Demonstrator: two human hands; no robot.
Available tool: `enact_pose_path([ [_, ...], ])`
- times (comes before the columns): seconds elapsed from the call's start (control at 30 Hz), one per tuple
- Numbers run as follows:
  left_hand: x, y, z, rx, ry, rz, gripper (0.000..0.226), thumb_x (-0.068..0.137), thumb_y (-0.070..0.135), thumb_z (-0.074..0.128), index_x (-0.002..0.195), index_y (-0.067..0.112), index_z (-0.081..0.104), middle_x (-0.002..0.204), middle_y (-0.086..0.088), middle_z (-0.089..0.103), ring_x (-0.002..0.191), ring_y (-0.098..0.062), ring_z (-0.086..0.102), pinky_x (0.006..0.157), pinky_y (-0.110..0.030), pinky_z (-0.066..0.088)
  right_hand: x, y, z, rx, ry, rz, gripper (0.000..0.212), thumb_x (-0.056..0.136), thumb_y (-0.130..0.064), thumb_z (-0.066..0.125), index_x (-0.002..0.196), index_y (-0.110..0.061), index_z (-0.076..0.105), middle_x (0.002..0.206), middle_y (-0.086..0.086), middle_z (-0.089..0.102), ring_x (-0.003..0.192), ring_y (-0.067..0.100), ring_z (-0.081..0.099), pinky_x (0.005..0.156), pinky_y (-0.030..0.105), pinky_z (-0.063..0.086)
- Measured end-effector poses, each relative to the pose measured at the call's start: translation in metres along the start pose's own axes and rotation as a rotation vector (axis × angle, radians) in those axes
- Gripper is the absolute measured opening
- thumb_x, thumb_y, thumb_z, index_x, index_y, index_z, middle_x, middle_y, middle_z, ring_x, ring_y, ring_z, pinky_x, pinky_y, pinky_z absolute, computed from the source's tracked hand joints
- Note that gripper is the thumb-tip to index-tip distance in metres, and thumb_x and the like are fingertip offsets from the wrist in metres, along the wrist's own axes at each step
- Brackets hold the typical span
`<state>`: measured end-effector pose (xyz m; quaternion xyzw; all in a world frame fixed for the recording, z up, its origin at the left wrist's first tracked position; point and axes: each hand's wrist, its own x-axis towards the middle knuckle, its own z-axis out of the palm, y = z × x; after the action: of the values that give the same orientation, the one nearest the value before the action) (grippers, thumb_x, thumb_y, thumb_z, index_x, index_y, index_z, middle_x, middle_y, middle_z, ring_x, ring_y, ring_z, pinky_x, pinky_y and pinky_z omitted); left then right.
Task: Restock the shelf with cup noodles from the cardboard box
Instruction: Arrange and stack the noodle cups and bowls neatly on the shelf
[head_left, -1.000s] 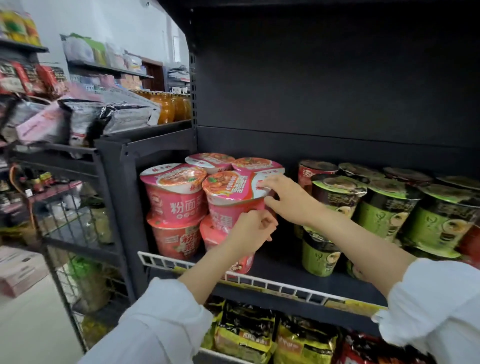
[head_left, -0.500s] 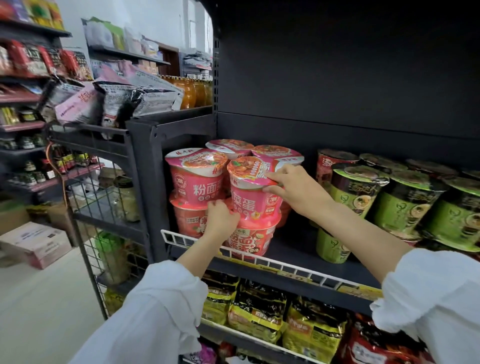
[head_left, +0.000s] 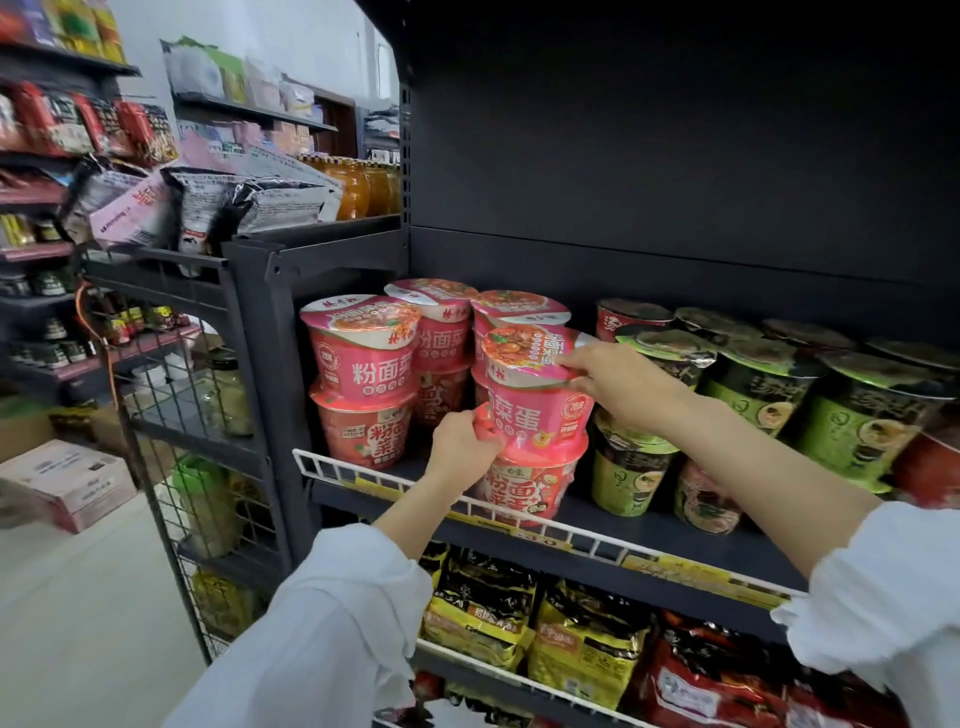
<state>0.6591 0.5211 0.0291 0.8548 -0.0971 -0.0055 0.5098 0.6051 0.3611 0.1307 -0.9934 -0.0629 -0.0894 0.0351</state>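
A pink cup noodle (head_left: 535, 400) sits on top of a red cup noodle (head_left: 524, 486) at the front of the dark shelf (head_left: 649, 535). My left hand (head_left: 465, 449) grips the pink cup's lower left edge. My right hand (head_left: 618, 384) holds its lid rim on the right. More pink and red cups (head_left: 363, 374) are stacked two high to the left and behind. A cardboard box (head_left: 67, 480) lies on the floor at far left.
Green and dark cup noodles (head_left: 769, 400) fill the shelf's right half. A white wire rail (head_left: 363, 475) runs along the shelf front. Yellow and red noodle packets (head_left: 582, 639) lie on the shelf below. A wire rack (head_left: 197, 415) with bags and jars stands left.
The pink cup has been set down onto the red cup at the shelf front and now stands more upright. Both hands stay on it. My view has shifted, showing more of the left aisle.
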Motion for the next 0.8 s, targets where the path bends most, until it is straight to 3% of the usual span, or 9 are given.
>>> enact_pose_path([
  [0.1,-0.004,0.005,0.010,0.009,0.016,0.008,0.037,0.090,0.018,0.059,0.124,0.005,0.057,0.122,-0.007,0.059,0.108,-0.019,0.057,0.081,-0.021,0.042,-0.005,0.006,0.000,-0.001,0.050,0.024,0.029,0.091,-0.011,0.047,0.115,-0.011,0.062,0.115,0.007,0.061,0.101,0.023,0.059,0.083,0.037,0.053],
  [0.17,-0.008,0.008,0.012,0.024,0.008,0.012,0.038,0.090,0.019,0.059,0.126,0.006,0.056,0.122,-0.007,0.057,0.113,-0.021,0.056,0.081,-0.021,0.042,-0.008,0.006,0.001,0.005,0.078,0.068,0.031,0.089,-0.029,0.052,0.111,-0.011,0.061,0.110,0.007,0.058,0.096,0.023,0.058,0.079,0.038,0.053],
  [0.27,-0.010,0.008,0.009,0.049,-0.038,0.006,0.043,0.090,0.022,0.059,0.130,0.009,0.052,0.128,-0.006,0.053,0.117,-0.021,0.053,0.087,-0.022,0.041,-0.008,-0.002,0.005,-0.024,0.075,0.141,0.057,0.087,-0.060,0.047,0.117,-0.012,0.054,0.117,0.007,0.053,0.102,0.024,0.056,0.080,0.039,0.051],
  [0.37,-0.004,0.003,-0.003,0.022,-0.119,0.000,0.040,0.091,0.020,0.057,0.130,0.012,0.051,0.128,-0.004,0.054,0.116,-0.019,0.052,0.089,-0.022,0.041,-0.002,-0.014,0.007,-0.094,0.094,0.197,0.072,0.084,-0.068,0.041,0.128,-0.011,0.044,0.127,0.010,0.048,0.116,0.028,0.050,0.087,0.042,0.048],
  [0.53,0.021,-0.008,-0.031,-0.075,-0.279,0.030,0.039,0.091,0.011,0.058,0.130,0.009,0.052,0.128,-0.004,0.058,0.116,-0.019,0.054,0.102,-0.038,0.046,0.017,-0.040,0.009,-0.115,0.130,0.156,0.065,0.089,-0.058,0.044,0.138,-0.017,0.041,0.131,0.008,0.051,0.119,0.025,0.051,0.091,0.037,0.044],
  [0.7,0.054,-0.017,-0.048,-0.070,-0.447,0.106,0.035,0.092,0.007,0.054,0.127,0.009,0.055,0.123,-0.006,0.060,0.108,-0.017,0.057,0.094,-0.029,0.046,0.036,-0.053,0.004,-0.180,-0.025,0.176,0.048,0.096,-0.035,0.047,0.141,-0.019,0.040,0.137,0.007,0.049,0.124,0.023,0.047,0.099,0.033,0.038],
  [0.8,0.077,-0.021,-0.052,-0.013,-0.372,0.142,0.032,0.092,0.006,0.050,0.122,0.009,0.058,0.122,-0.006,0.062,0.110,-0.019,0.057,0.088,-0.027,0.044,0.044,-0.063,-0.003,-0.124,-0.046,0.223,0.050,0.092,-0.042,0.052,0.131,-0.012,0.050,0.124,0.010,0.056,0.114,0.025,0.051,0.096,0.034,0.041],
])
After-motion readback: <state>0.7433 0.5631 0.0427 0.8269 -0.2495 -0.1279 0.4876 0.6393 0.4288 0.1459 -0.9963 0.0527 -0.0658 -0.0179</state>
